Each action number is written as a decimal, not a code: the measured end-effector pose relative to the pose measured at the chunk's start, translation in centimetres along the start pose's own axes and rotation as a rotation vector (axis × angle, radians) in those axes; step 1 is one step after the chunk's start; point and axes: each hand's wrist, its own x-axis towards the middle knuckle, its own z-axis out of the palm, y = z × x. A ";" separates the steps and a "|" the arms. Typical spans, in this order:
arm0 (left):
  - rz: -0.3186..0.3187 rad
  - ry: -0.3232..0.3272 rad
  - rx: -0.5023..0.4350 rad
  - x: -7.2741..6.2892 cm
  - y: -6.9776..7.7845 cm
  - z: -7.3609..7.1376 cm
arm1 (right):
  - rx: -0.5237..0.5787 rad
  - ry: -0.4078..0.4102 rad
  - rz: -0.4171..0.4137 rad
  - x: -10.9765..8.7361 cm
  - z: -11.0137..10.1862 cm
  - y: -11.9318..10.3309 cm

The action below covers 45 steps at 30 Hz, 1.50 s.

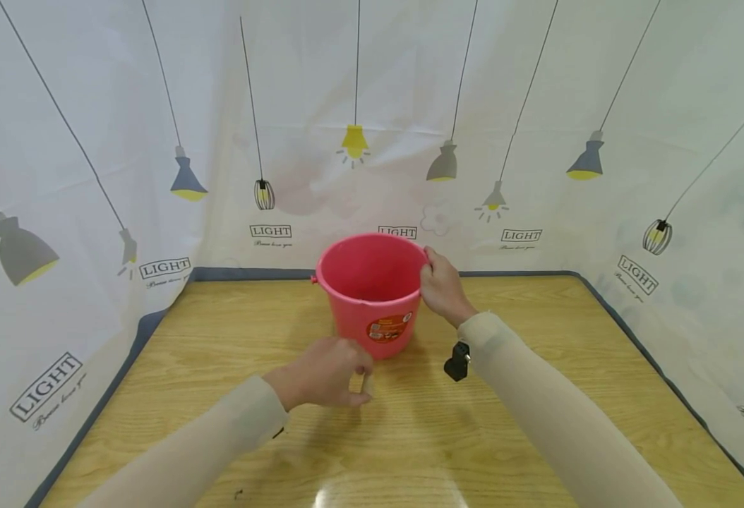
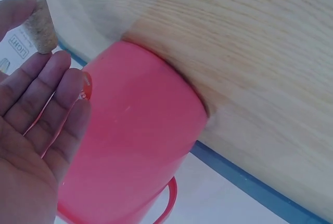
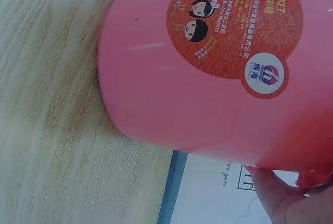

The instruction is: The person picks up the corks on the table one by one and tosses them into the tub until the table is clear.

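A pink plastic bucket [image 1: 346,310] stands upright on the wooden table, its front bearing a red label [image 3: 234,26]. My right hand [image 1: 443,286] grips the bucket's rim at the right side; in the right wrist view only its thumb side [image 3: 286,198] shows. Just in front of the bucket, my left hand [image 1: 327,372] pinches a small tapered cork [image 2: 41,26] between thumb and fingertip. The remaining left fingers are stretched out, as the left wrist view shows. The bucket's inner floor is hidden from the head view.
The wooden table [image 1: 474,451] has a dark blue border [image 1: 512,273] along its back. White sheeting [image 1: 372,85] printed with hanging lamps rises behind and at both sides. A black device [image 1: 457,362] hangs at my right wrist.
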 end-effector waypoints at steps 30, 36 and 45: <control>0.114 0.467 0.037 0.5 -0.3 -3.7 | -0.002 0.000 -0.002 -0.1 -0.1 -0.2; 0.126 0.560 0.042 0.7 -0.3 -4.6 | -0.003 0.001 0.001 0.0 -0.1 0.0; 0.117 0.679 0.066 1.4 -0.6 -5.3 | 0.005 0.001 0.001 0.0 0.0 0.0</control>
